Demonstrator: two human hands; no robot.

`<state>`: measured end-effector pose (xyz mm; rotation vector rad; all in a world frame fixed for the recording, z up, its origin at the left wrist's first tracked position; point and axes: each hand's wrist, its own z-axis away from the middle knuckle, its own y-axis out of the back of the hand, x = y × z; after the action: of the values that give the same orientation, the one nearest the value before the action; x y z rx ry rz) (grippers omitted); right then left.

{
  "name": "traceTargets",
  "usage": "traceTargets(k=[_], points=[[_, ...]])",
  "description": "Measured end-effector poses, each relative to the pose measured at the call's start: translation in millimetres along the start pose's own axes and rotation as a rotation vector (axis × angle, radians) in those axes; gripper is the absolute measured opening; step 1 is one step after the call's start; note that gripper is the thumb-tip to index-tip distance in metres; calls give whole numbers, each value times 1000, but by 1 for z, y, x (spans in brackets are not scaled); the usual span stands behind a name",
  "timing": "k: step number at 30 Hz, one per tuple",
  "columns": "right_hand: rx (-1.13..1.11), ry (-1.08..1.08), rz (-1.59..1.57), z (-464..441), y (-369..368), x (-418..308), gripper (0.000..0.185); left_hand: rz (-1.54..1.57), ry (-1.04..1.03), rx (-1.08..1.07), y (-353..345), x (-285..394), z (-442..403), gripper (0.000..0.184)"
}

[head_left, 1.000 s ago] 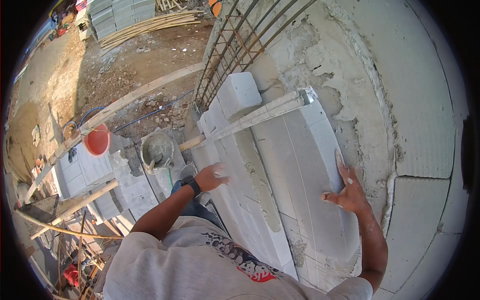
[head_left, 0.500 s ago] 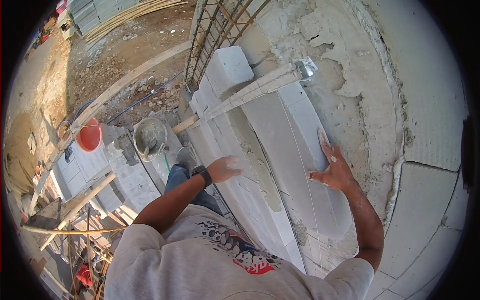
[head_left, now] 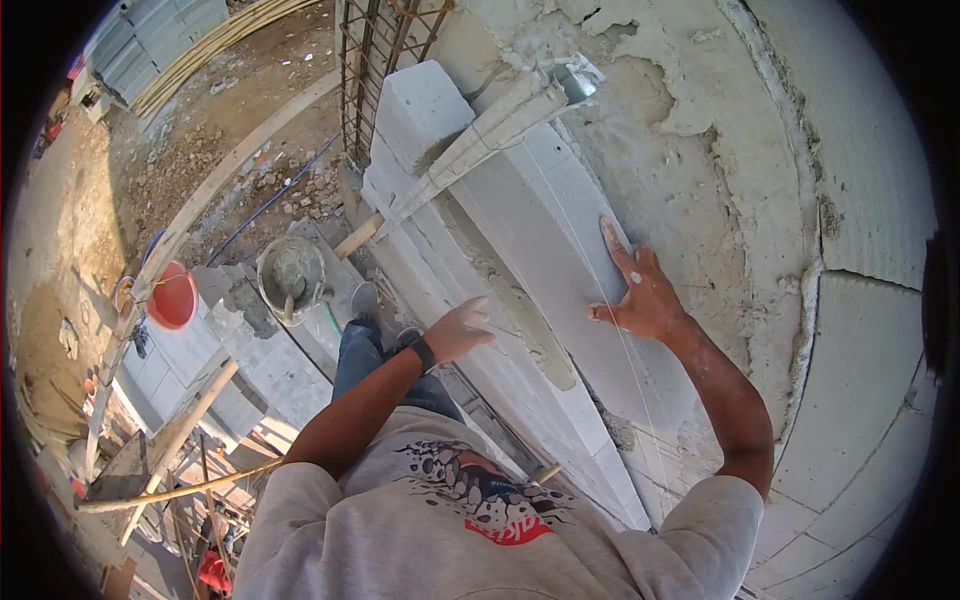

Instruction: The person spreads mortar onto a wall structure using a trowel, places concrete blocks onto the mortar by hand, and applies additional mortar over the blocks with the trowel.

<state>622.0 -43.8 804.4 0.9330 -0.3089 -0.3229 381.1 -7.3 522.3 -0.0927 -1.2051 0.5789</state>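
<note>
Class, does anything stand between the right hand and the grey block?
Nothing bulky visible: the right hand appears to rest on the grey block. Only a thin string runs along the block near the thumb; whether over or under it, I cannot tell.

Centre of frame: we see a pale block wall (head_left: 425, 255) carrying a strip of mortar (head_left: 515, 305), a white block (head_left: 425, 105) on its upper end, a long bar (head_left: 480, 140) lying across. Left: stacked blocks (head_left: 200, 348), a red bucket (head_left: 172, 296) apparently on them. Upper left: brown ground (head_left: 220, 112) bearing rubble (head_left: 185, 143), blue hose (head_left: 272, 203), a grey block stack (head_left: 165, 42), bamboo poles (head_left: 215, 57).
</note>
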Motion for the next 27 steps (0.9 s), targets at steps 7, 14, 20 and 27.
traceTargets(k=[7,14,20,27], points=[[25,32,25,-1,-20,-7,131,660,74,-139,-24,27,-55,98],[61,49,59,-9,-46,-12,137,849,57,-120,-24,16,-57,100],[69,20,62,-17,-58,-13,134,836,108,-20,-20,1,-75,100],[33,27,45,-23,-62,-23,130,809,64,-38,-16,1,-80,113]])
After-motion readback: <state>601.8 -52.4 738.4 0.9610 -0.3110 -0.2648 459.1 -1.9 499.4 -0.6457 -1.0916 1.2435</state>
